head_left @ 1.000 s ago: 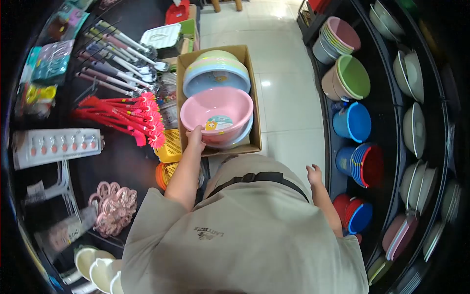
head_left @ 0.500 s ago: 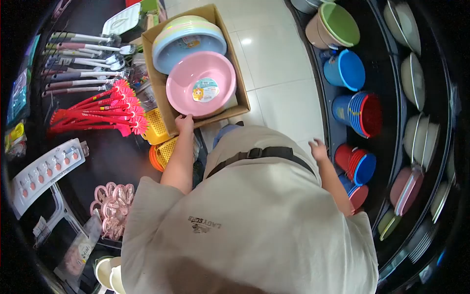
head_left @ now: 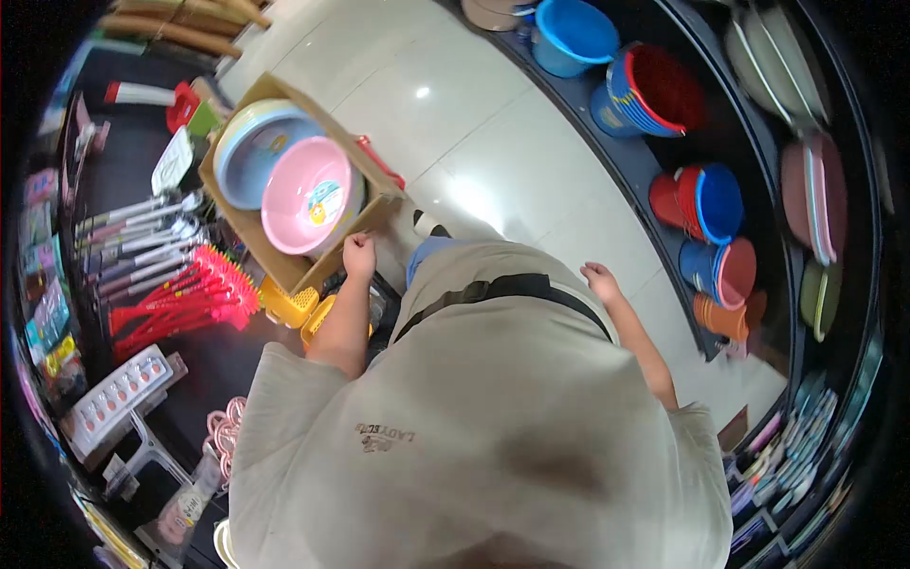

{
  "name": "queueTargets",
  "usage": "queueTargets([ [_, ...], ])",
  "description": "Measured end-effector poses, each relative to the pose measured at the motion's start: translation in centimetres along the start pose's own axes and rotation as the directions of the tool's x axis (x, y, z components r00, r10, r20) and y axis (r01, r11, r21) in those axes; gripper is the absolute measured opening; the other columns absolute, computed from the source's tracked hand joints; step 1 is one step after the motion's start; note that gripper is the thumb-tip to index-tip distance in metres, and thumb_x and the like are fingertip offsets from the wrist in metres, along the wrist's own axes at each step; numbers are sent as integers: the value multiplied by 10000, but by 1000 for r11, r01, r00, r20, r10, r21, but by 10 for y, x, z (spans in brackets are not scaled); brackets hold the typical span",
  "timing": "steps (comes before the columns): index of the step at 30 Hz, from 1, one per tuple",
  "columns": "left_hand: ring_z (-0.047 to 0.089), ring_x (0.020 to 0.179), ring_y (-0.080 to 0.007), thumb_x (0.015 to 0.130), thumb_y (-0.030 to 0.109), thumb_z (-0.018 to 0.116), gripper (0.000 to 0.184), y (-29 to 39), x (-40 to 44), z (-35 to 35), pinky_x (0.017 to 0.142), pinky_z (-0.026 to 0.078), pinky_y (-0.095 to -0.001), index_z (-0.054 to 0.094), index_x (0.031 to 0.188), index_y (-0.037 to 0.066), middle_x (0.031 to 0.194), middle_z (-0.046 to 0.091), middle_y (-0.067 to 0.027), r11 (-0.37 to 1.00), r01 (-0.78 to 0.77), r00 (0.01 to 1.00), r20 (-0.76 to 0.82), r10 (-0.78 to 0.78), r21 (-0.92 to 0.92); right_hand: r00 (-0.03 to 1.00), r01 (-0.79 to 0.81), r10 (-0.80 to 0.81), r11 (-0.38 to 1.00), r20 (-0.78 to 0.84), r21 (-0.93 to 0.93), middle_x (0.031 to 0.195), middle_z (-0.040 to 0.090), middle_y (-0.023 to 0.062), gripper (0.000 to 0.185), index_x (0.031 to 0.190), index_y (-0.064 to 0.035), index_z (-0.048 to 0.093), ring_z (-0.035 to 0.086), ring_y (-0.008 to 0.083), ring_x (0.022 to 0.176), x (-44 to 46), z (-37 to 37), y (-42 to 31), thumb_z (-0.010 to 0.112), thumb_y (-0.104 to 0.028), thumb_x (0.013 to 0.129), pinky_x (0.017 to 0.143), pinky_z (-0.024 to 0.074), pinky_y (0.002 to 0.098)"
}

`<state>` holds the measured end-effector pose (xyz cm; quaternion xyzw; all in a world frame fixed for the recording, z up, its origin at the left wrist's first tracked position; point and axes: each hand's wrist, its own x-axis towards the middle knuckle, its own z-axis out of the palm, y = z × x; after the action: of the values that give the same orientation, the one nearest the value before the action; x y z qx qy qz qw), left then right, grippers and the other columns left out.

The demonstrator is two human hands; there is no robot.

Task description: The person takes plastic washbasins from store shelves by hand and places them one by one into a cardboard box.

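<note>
My left hand (head_left: 359, 255) is curled closed in front of the near side of a cardboard box (head_left: 381, 214). No object shows in it, and I cannot tell whether it touches the cardboard. Inside the box, a pink basin (head_left: 301, 204) with a round label leans over a stack of basins, a blue basin (head_left: 239, 171) on top. Away from any goods, my right hand (head_left: 599, 282) hangs over the floor on the right, fingers loosely bent and somewhat apart, holding nothing.
Left shelves hold red flower-headed sticks (head_left: 180, 303), long-handled brushes (head_left: 133, 242), yellow baskets (head_left: 292, 305) and a white hook strip (head_left: 118, 394). Along the right stand blue buckets (head_left: 569, 43), red-and-blue buckets (head_left: 701, 204) and orange pots (head_left: 720, 316). Tiled floor (head_left: 455, 123) runs between.
The view has turned and moved along the aisle; the box now appears further left and the bucket shelf has shifted. My left hand has moved along the box's near side and curled tighter.
</note>
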<state>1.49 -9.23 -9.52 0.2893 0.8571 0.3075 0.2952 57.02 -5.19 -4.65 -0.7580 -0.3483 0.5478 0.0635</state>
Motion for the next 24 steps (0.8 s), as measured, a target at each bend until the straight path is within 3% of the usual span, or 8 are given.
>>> queueTargets([
  [7,575,725,-143,781,114,601,206,26,-70,106,676,477,-275,571,955,8,792,590,-53,994,-83,921,387,51,67,919,-275,352,895,-176,352,1039,587,16,384,1163,-125,564,530,216,921,-80,-92,146,589,-348,851,768,446,381],
  [10,585,768,-143,777,123,605,232,87,-101,137,701,471,-278,574,972,2,809,606,-74,984,-163,880,461,114,68,908,-193,354,827,-223,528,1056,606,37,379,1173,-95,576,550,178,930,-114,-110,149,589,-307,858,772,459,349],
  [12,575,775,-114,795,84,600,195,161,-132,149,693,465,-265,573,971,4,803,599,-49,935,-345,752,570,330,-86,948,67,154,756,-277,651,1042,613,21,320,1141,-102,598,555,155,958,-141,-121,132,581,-287,881,815,446,323],
  [15,551,747,-74,823,14,621,146,271,-182,169,687,450,-231,582,963,23,797,591,-11,906,-236,384,822,420,-353,917,389,-214,663,-337,639,1091,619,33,207,1055,-95,626,572,158,981,-201,-145,82,619,-180,866,848,441,315],
  [17,560,748,-70,818,16,645,152,358,-236,163,694,451,-236,607,963,42,814,601,-1,771,-478,-77,894,441,-421,849,528,-343,590,-402,611,1071,625,40,187,1016,-85,644,579,163,959,-239,-158,54,651,-128,835,840,445,306],
  [19,588,779,-117,810,27,661,155,421,-290,155,715,463,-271,635,962,44,847,622,-30,646,-536,-394,838,378,-544,543,832,-754,543,-369,113,979,627,52,190,946,-64,668,598,191,908,-273,-176,26,701,-50,760,819,473,320],
  [22,602,819,-185,806,32,661,165,461,-338,168,739,471,-310,647,971,34,886,630,-76,536,-463,-671,675,307,-705,581,799,-718,592,-383,102,945,625,76,194,906,-62,688,602,222,873,-291,-181,21,727,-56,716,774,484,317],
  [24,584,784,-211,800,25,653,172,479,-349,187,724,468,-316,645,971,8,858,609,-96,503,-435,-735,617,281,-747,565,788,-700,616,-437,31,928,626,68,247,946,-67,691,601,232,857,-298,-190,29,727,-47,703,762,483,321],
])
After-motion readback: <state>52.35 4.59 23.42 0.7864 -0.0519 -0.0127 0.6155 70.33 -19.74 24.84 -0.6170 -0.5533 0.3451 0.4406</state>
